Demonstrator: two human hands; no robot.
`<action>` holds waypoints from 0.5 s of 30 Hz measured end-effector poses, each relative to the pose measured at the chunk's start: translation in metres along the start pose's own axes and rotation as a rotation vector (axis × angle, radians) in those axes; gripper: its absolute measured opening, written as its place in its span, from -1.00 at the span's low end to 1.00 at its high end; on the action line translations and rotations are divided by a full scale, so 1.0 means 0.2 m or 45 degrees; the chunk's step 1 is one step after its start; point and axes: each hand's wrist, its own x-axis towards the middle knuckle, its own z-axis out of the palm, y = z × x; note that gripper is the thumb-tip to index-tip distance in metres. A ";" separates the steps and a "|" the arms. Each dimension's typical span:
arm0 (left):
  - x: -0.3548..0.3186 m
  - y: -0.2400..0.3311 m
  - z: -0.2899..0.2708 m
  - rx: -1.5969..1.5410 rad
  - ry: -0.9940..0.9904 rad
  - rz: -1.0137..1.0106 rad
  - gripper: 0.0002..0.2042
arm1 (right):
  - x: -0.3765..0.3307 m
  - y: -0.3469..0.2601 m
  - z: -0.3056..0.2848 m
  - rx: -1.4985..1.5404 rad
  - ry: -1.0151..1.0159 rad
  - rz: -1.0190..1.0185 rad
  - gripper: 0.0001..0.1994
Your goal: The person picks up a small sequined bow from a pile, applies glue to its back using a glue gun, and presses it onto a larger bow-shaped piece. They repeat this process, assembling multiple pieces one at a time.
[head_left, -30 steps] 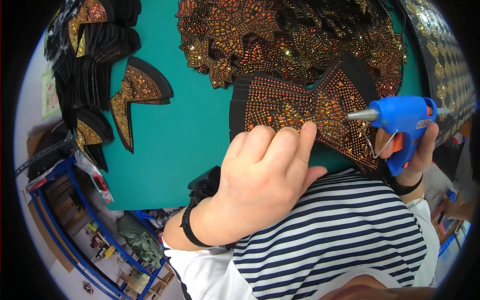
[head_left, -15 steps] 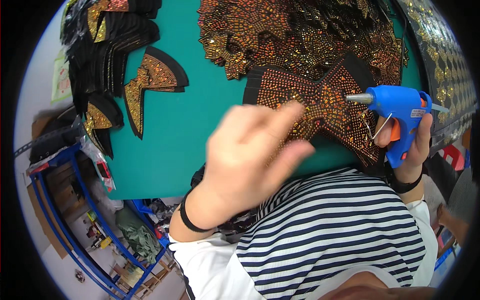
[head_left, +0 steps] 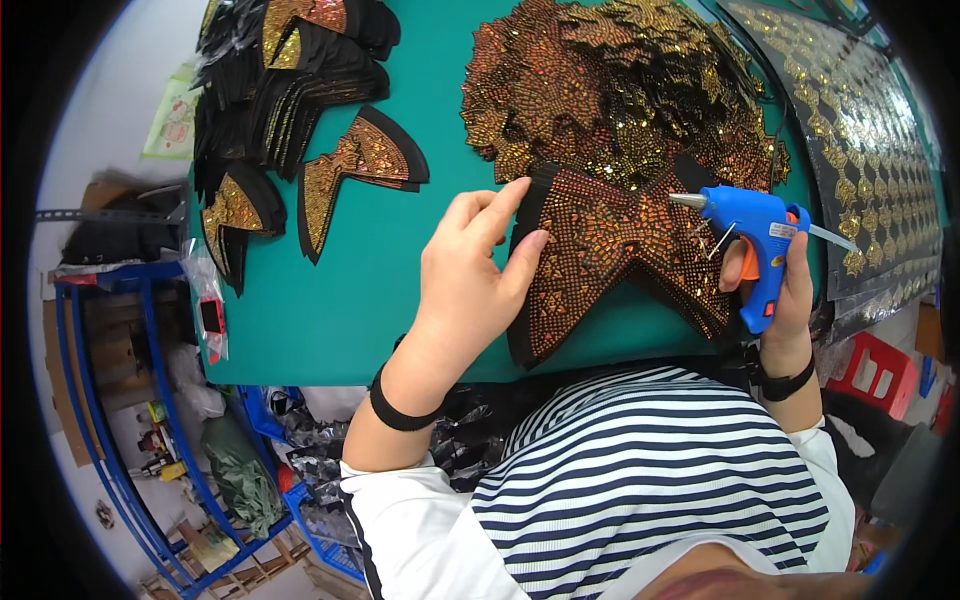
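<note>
My right hand point(head_left: 790, 290) grips a blue hot glue gun point(head_left: 750, 225), its metal nozzle pointing left above a bow-shaped rhinestone appliqué. That dark appliqué point(head_left: 630, 235), studded with copper and orange stones, lies over similar pieces on the green table. Beside its black left edge is my left hand point(head_left: 480, 255); the thumb and fingers are apart, with the fingertips at that edge. Whether they press on it I cannot tell. A translucent glue stick point(head_left: 830, 235) sticks out of the gun's back end.
A large heap of studded appliqués point(head_left: 610, 90) lies beyond the bow. Black stacked pieces point(head_left: 290, 100) and a folded gold-and-copper piece point(head_left: 360, 160) are at the left of the green table point(head_left: 410, 300). A sheet of gold motifs point(head_left: 860, 160) covers the right side. Blue shelving point(head_left: 165, 370) stands at lower left.
My left hand has moved from over the bow's middle to its left edge, uncovering the studded surface. The glue gun stays in my right hand, and the whole view has shifted a little.
</note>
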 end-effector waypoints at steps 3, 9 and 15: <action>-0.01 0.05 -0.03 -0.170 -0.016 -0.059 -0.57 | 0.00 -0.01 0.00 -0.003 0.026 0.000 -0.37; -0.06 0.01 -0.07 -1.029 -0.025 -0.431 -0.56 | 0.01 -0.03 0.06 0.021 0.092 -0.051 -0.38; -0.08 -0.33 -0.26 -1.105 0.214 -0.501 -0.76 | 0.01 -0.05 0.06 0.024 0.045 -0.203 -0.44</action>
